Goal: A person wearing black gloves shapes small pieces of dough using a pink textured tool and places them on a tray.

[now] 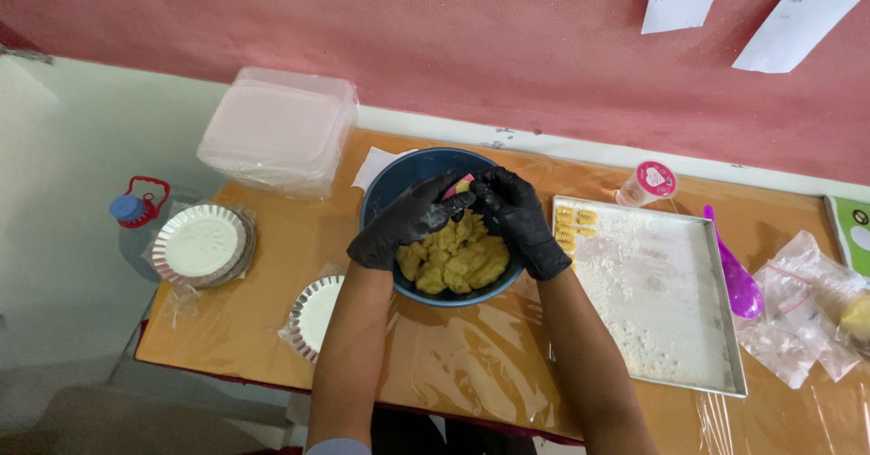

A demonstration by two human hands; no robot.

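Note:
Both my hands wear black gloves and meet above a blue bowl [391, 185] filled with lumpy yellow dough [456, 258]. My left hand [410, 219] and my right hand [518, 219] press together on a small pink tool with a bit of yellow dough [462, 185] pinched between the fingertips. To the right of the bowl lies a floured metal baking tray [675, 328], with several small shaped dough pieces [573, 224] lined up in its far left corner.
The table [272, 319] is covered with orange cloth under clear plastic. Clear plastic boxes [279, 130] stand stacked at the back left, foil plates [200, 245] at the left, a purple spoon [736, 278] and plastic bags [802, 314] at the right, a pink-lidded cup [648, 183] behind the tray.

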